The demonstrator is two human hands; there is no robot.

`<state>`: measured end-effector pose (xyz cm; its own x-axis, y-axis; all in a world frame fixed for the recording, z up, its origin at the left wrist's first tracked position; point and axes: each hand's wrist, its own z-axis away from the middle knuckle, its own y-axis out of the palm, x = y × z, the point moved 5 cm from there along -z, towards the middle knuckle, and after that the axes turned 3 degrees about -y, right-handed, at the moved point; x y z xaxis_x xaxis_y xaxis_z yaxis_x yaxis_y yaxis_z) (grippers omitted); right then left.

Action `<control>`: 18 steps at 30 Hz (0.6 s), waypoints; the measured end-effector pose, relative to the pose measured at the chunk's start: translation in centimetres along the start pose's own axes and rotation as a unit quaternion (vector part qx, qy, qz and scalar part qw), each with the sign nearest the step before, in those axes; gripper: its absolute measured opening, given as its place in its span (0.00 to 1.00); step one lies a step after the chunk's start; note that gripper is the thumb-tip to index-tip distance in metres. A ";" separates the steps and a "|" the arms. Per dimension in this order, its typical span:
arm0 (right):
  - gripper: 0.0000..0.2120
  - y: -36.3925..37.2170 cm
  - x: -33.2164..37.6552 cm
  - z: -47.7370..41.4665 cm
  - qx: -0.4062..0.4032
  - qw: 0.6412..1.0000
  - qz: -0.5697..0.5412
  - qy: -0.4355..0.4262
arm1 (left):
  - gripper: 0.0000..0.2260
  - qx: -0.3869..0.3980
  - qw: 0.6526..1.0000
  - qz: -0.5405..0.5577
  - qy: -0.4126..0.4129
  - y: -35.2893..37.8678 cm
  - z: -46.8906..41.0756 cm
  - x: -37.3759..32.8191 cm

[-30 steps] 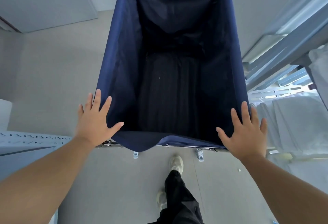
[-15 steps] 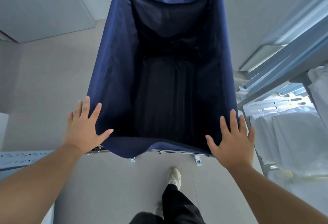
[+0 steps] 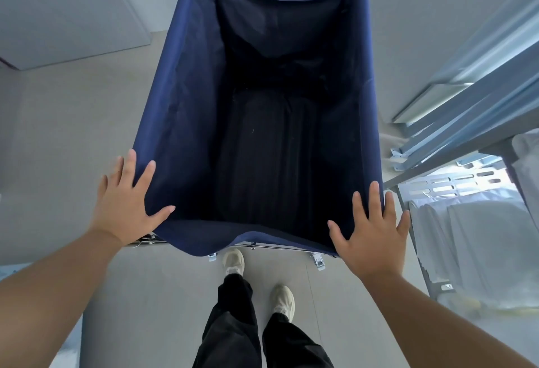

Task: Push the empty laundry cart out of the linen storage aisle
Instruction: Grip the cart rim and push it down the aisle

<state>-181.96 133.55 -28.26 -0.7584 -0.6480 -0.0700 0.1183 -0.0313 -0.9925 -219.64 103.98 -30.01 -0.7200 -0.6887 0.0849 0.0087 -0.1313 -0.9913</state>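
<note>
A laundry cart [image 3: 180, 111] with a deep navy fabric bag on a metal frame fills the middle of the view; its dark inside holds nothing. My left hand [image 3: 128, 204] presses flat on the near left corner of the bag's rim, fingers straight and spread. My right hand [image 3: 372, 227] presses flat on the near right corner in the same way. Neither hand curls round the rim. The frame's near bar and two small metal brackets show just below the fabric edge.
A grey metal shelving rack [image 3: 466, 122] stands close on the right, with folded white linen [image 3: 478, 245] on a lower shelf. Pale floor [image 3: 73, 134] lies to the left of the cart. A white wall panel [image 3: 64, 11] is at far left. My feet are behind the cart.
The cart has rolled forward with both hands flat on its near corners. The right-hand rack has slid back in the view and my feet have stepped after the cart.
</note>
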 end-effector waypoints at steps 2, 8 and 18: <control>0.37 -0.2 0.4 -0.9 -0.002 1.000 -0.005 0.002 | 0.45 -0.008 1.000 0.001 0.006 -0.2 -1.1 0.3; 0.37 -0.9 1.9 -3.8 -0.004 1.000 -0.006 0.011 | 0.45 -0.015 1.000 0.006 0.014 -0.9 -5.0 1.2; 0.35 -1.5 4.5 -8.4 0.005 0.999 0.002 0.032 | 0.41 -0.012 0.999 0.014 0.041 -1.8 -11.6 3.0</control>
<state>-190.97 137.09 -27.90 -0.7975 -0.5979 -0.0815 0.1285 -0.0364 -0.9910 -229.88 110.37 -29.12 -0.7739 -0.6314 0.0499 0.0133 -0.0950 -0.9954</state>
